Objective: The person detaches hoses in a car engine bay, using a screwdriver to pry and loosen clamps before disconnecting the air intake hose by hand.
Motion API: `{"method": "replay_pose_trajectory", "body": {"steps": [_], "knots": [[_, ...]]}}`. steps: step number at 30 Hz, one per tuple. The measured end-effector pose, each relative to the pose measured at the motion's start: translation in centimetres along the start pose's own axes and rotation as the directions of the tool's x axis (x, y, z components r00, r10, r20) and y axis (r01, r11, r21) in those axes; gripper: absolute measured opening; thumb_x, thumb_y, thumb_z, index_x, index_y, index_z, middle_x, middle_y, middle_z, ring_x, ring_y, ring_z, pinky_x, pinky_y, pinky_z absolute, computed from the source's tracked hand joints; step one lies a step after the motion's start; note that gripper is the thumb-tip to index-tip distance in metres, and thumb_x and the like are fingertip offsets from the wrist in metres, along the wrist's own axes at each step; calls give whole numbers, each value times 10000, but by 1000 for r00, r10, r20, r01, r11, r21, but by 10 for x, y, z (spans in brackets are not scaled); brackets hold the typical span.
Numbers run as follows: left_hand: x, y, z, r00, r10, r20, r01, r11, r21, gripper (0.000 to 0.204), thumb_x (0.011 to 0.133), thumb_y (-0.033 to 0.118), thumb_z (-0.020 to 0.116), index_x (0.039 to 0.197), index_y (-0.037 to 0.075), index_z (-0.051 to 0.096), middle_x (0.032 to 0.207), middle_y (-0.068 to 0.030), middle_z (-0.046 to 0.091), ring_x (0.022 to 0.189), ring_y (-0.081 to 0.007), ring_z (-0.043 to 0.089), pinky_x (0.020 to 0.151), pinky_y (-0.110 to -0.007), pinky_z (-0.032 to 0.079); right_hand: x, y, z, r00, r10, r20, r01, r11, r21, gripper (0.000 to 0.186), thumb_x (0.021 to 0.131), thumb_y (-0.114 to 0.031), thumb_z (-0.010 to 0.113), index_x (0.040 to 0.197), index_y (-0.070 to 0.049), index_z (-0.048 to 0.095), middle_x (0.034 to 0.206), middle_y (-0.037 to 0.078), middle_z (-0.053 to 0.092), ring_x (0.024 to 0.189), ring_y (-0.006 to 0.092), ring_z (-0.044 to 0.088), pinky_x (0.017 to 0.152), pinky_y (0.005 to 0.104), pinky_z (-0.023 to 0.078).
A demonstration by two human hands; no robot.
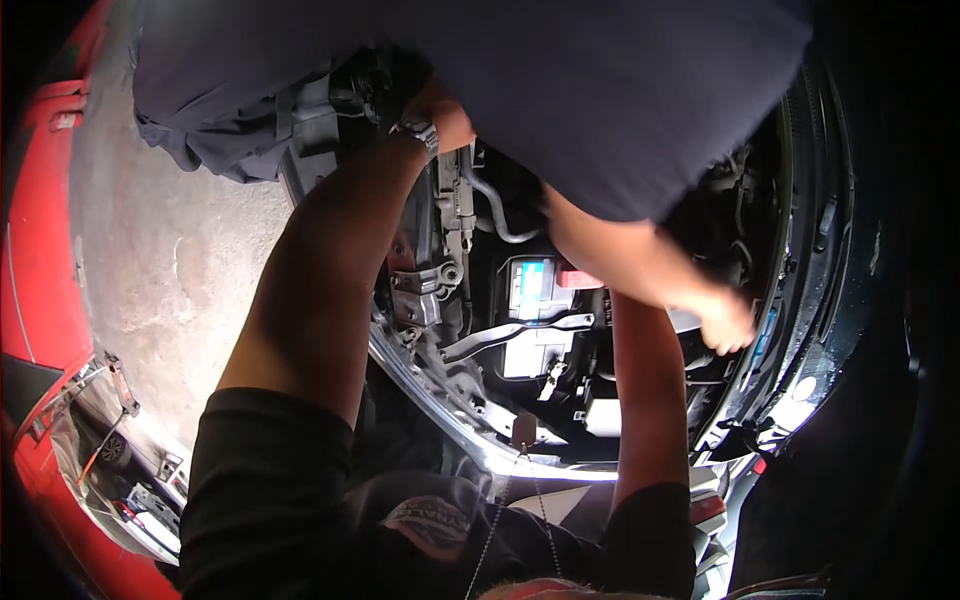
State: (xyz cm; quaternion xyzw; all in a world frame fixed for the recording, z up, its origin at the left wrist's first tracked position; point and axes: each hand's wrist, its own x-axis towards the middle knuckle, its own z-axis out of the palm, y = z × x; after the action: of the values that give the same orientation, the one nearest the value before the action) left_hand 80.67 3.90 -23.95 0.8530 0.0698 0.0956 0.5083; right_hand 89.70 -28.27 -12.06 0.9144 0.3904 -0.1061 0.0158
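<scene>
My left hand (455, 118), with a metal watch (421, 134) at its wrist, reaches to the far side of an engine bay. It is near the front panel and a grey hose (490, 208); its fingers are hidden under a co-worker's dark shirt (620, 100). My right forearm (648, 385) extends past the car battery (527, 355), and its hand is lost behind the co-worker's bare forearm (610, 250). Across the battery's top runs a metal hold-down bracket (520, 330), with a red terminal cover (577, 279) beside it.
The co-worker's blurred hand (728, 322) is over the right side of the bay, near the windshield cowl (780, 330). A tag on a chain (523, 430) hangs in front of me. Concrete floor (170, 260) and a red car (40, 240) lie to the left.
</scene>
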Motion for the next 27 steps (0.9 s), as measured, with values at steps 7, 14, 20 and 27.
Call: {"method": "replay_pose_trajectory", "body": {"steps": [7, 14, 20, 27], "knots": [[0, 69, -4, 939, 342, -38, -190, 605, 773, 287, 1011, 359, 563, 1155, 165, 718, 1173, -64, 729, 1074, -295, 688, 910, -463, 558, 9, 18, 0, 997, 67, 38, -64, 996, -70, 846, 747, -375, 857, 1466, -116, 496, 1405, 198, 603, 1366, 379, 519, 1152, 464, 402], [2, 51, -23, 976, 213, 35, -182, 725, 664, 303, 989, 348, 585, 1177, 144, 708, 1120, -76, 734, 1037, -308, 691, 903, -475, 553, 4, 25, 6, 998, 4, 68, -1, 999, -46, 805, 747, -411, 859, 1424, -108, 544, 1395, 192, 611, 1341, 383, 542, 1138, 466, 413], [-12, 61, -33, 979, 205, 20, -165, 718, 676, 311, 983, 330, 597, 1195, 128, 701, 1152, -93, 724, 1070, -320, 674, 938, -478, 533, -17, 55, 28, 999, -34, -2, 34, 995, -97, 775, 747, -442, 860, 1387, -102, 585, 1387, 187, 618, 1319, 386, 561, 1126, 468, 423], [-20, 59, -26, 981, 193, 16, -149, 699, 700, 324, 976, 310, 610, 1217, 110, 692, 1188, -113, 713, 1109, -333, 655, 979, -482, 510, -6, -2, -30, 973, 75, 218, -74, 997, -14, 849, 716, -451, 889, 1425, -121, 558, 1422, 161, 601, 1337, 375, 549, 1130, 456, 425]]}}
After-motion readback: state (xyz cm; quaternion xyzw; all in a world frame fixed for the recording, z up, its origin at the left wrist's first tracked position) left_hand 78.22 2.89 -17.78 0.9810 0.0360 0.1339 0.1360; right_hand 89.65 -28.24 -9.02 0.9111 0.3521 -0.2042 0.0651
